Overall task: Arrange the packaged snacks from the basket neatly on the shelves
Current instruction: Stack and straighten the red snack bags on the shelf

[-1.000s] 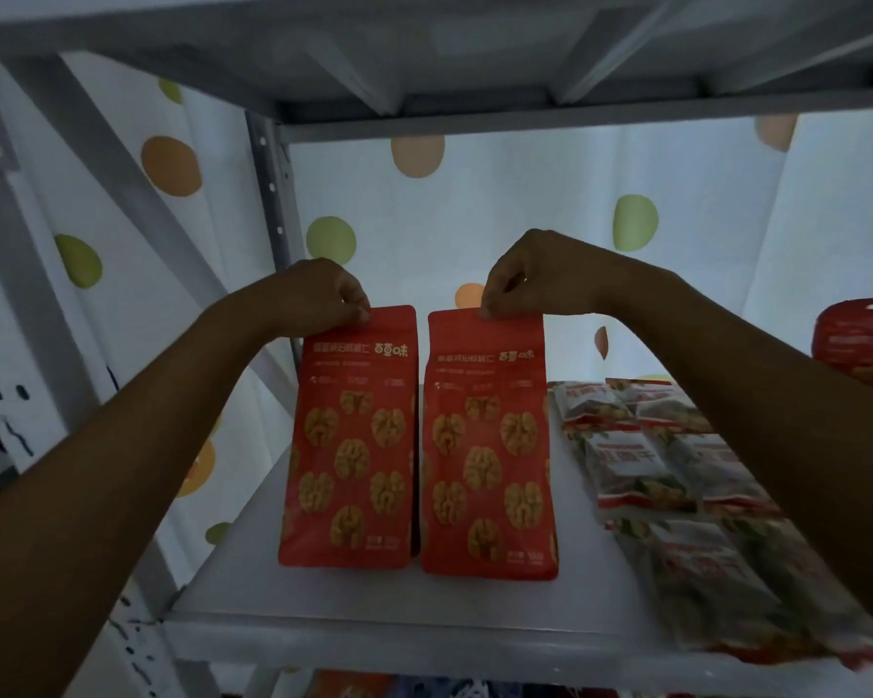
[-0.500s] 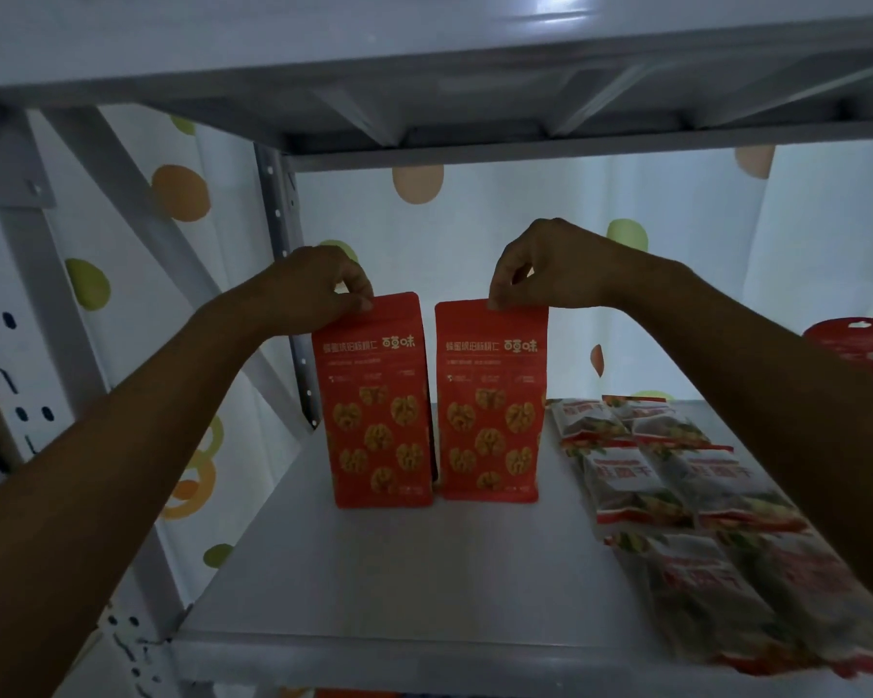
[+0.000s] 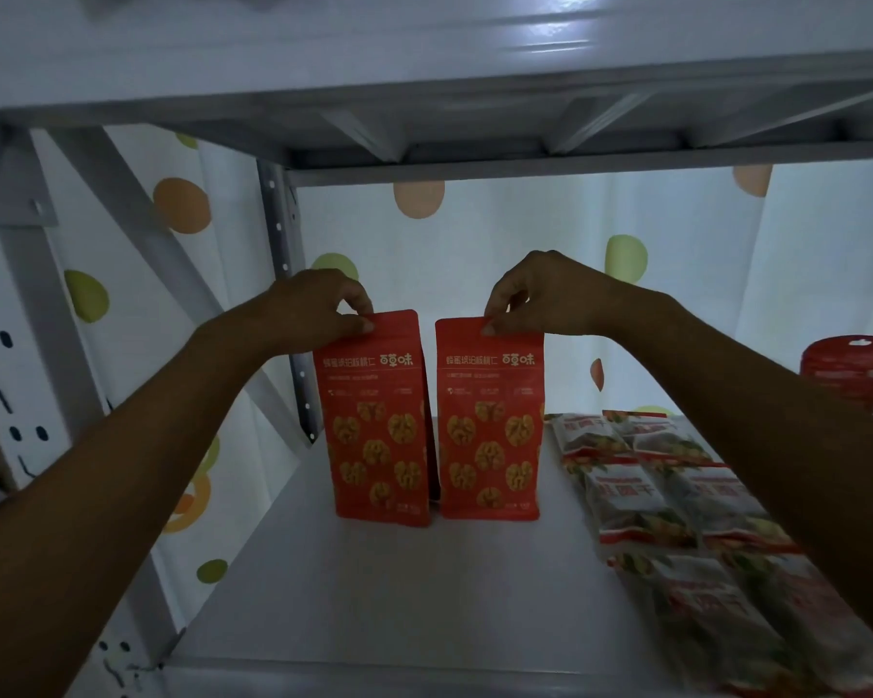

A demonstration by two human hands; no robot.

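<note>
At centre frame, the left grip (image 3: 318, 304) is pinching the left walnut pouch (image 3: 379, 425) by its top edge and the right grip (image 3: 540, 294) the right walnut pouch (image 3: 490, 430), both standing upright directly below, side by side on the shelf (image 3: 399, 586).

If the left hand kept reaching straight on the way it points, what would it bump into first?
Likely the dotted curtain behind the shelf. The left hand, pinching the left bag, points toward the back, with nothing visible between. The post stands just left of it, and depth is unclear.
</note>
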